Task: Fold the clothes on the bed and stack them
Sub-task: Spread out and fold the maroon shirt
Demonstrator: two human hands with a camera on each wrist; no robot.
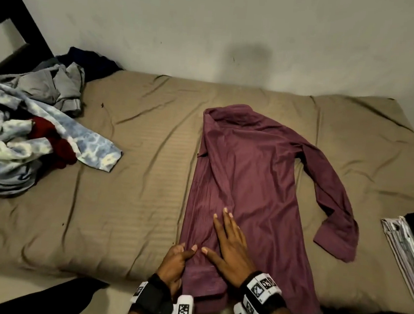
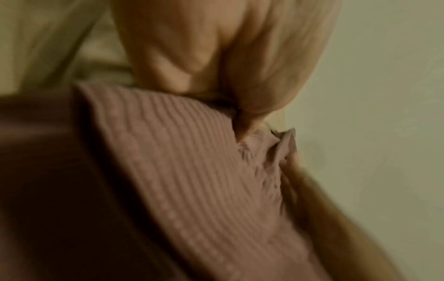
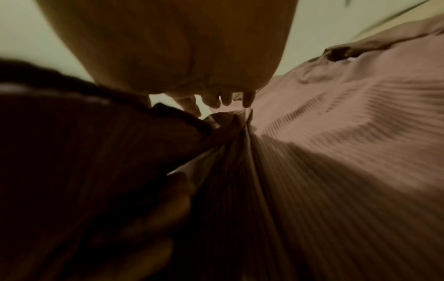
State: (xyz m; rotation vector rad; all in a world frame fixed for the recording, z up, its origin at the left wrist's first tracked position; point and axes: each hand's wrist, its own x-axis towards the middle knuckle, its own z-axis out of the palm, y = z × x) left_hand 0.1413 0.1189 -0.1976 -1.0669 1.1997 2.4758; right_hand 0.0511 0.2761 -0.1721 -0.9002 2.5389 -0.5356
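One purple shirt (image 1: 251, 185) lies flat in the middle of the bed (image 1: 127, 200), collar at the far end and hem at the near edge. It is ribbed, long-sleeved and partly folded: its left side is turned in over the body, while one sleeve (image 1: 333, 193) trails out to the right, bent back toward the near side.

Two hands are on it near the hem. The left hand (image 1: 174, 264) grips the folded left edge, thumb on top and fingers (image 2: 216, 57) curled round the cloth. The right hand (image 1: 230, 246) lies flat on the shirt just beside it, fingers (image 1: 222, 223) straight and spread wide, pressing the cloth down.

At the far left of the bed is one loose heap of unfolded clothes (image 1: 28, 128); a grey piece, a blue-and-white tie-dye piece, a dark red piece and a dark blue one can be told apart. At the right edge sits one small stack of folded clothes (image 1: 408, 249), a dark piece on top of a pale one.
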